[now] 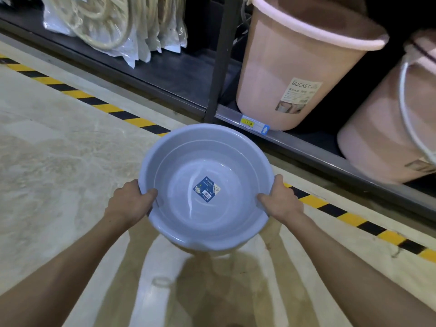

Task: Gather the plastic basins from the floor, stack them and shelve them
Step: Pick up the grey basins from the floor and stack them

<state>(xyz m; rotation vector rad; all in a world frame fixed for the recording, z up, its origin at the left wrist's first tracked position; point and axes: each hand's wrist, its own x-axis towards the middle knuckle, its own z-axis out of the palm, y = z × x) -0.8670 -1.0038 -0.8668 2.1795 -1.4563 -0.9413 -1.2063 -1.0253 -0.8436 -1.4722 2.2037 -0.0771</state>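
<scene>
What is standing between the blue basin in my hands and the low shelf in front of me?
Nothing lies on the floor between the blue basin and the shelf. But pink buckets fill the right bay, and a black upright post stands directly ahead. The left bay beside the bagged goods looks freer.

The one camera sat on the person's head, looking forward and steeply down at the blue basin [205, 185] close below it. Beyond the basin lay the striped floor tape [77, 93], then the low shelf [278, 135] carrying a pink bucket [295, 74].
</scene>
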